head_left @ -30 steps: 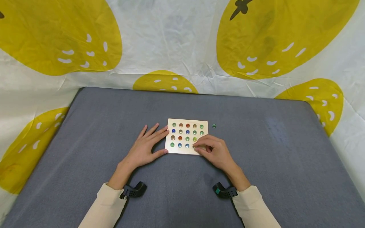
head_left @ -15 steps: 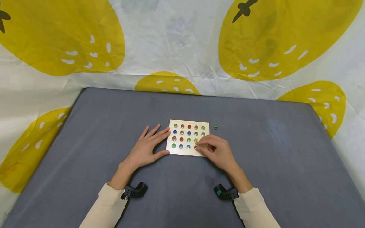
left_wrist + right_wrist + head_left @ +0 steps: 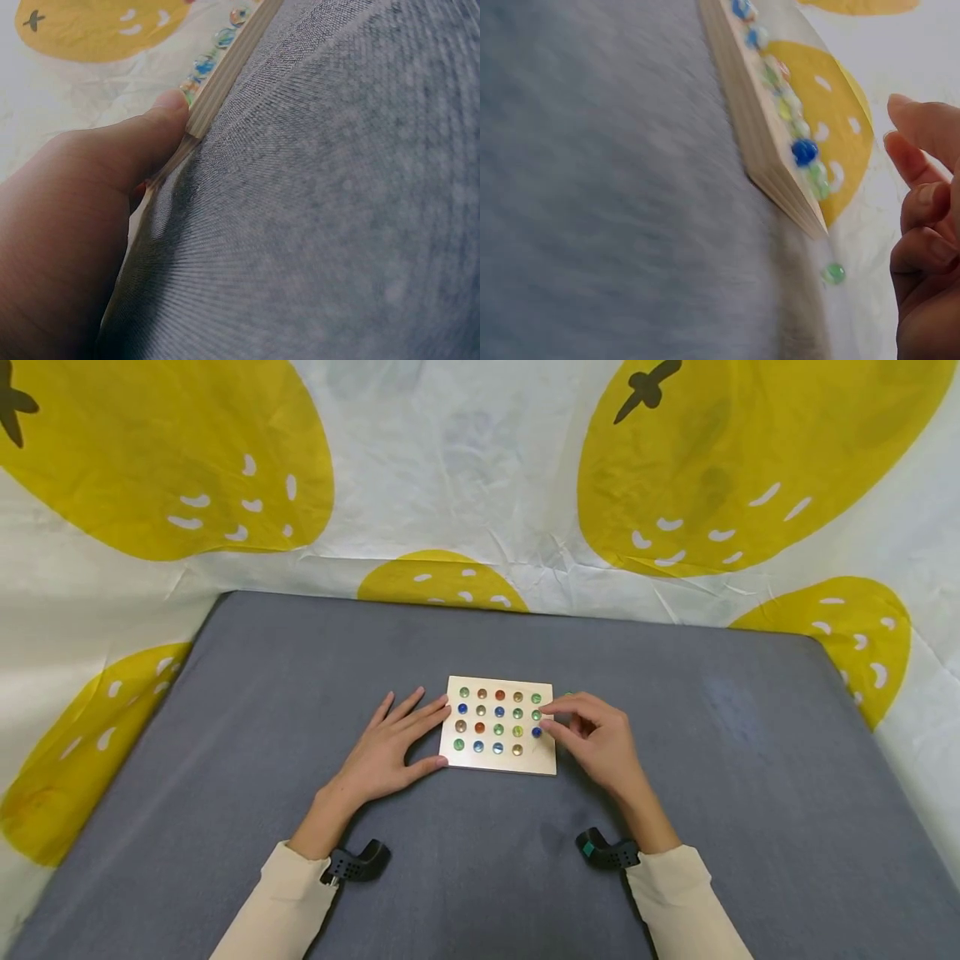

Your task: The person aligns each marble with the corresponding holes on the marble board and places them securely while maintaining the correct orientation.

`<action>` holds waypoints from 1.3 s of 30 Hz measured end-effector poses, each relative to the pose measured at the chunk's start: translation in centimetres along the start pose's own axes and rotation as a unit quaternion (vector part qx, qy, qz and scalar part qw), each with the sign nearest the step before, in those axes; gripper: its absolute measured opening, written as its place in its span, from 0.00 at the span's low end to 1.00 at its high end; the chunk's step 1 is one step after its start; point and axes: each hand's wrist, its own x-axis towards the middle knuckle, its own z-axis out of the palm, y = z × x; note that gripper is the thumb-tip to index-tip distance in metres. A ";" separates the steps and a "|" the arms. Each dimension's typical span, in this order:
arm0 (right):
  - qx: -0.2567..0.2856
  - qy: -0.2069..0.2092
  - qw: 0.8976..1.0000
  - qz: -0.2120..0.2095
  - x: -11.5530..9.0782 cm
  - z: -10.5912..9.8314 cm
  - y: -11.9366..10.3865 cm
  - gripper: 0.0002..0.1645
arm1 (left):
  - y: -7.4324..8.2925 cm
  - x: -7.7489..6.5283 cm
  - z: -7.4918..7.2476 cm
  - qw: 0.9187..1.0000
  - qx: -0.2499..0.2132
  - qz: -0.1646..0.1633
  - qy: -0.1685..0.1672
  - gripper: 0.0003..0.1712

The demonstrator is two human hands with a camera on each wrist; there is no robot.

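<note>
A pale wooden board bears rows of glass marbles in green, blue, red and tan. My left hand lies flat with spread fingers, fingertips and thumb touching the board's left edge; in the left wrist view its thumb meets the corner. Over the right edge hovers my right hand, thumb and index finger apart with nothing between them. Close by its thumb sits a dark blue marble, clear also in the right wrist view. A tan marble sits in the nearest row.
One loose green marble lies on the cloth beyond the board's right side; the right hand mostly covers it in the head view. Grey cloth covers the table. A white curtain with yellow fruit print hangs behind.
My right hand has let go of the tan marble in the nearest row and moved up and right, uncovering the blue marble. The left hand stays at the board's edge.
</note>
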 end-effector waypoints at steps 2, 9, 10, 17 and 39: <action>-0.002 0.009 1.000 0.023 0.2 -0.4 0.2 0.10 | 0.0 0.1 0.0 1.000 0.001 0.000 -0.001 0.41; -0.011 0.034 0.995 0.088 0.5 -1.3 1.1 0.10 | 0.1 0.3 0.1 1.000 -0.001 0.003 -0.001 0.41; -0.013 0.036 0.995 0.092 0.5 -1.4 1.2 0.10 | 0.1 0.3 0.1 1.000 -0.001 0.002 0.000 0.41; -0.023 0.048 0.994 0.097 0.2 -1.5 1.9 0.11 | 0.0 0.2 0.1 1.000 0.000 0.000 0.004 0.41; -0.097 0.030 0.989 0.104 -0.8 -0.9 7.2 0.18 | -0.2 0.0 0.1 1.000 0.001 -0.002 0.002 0.41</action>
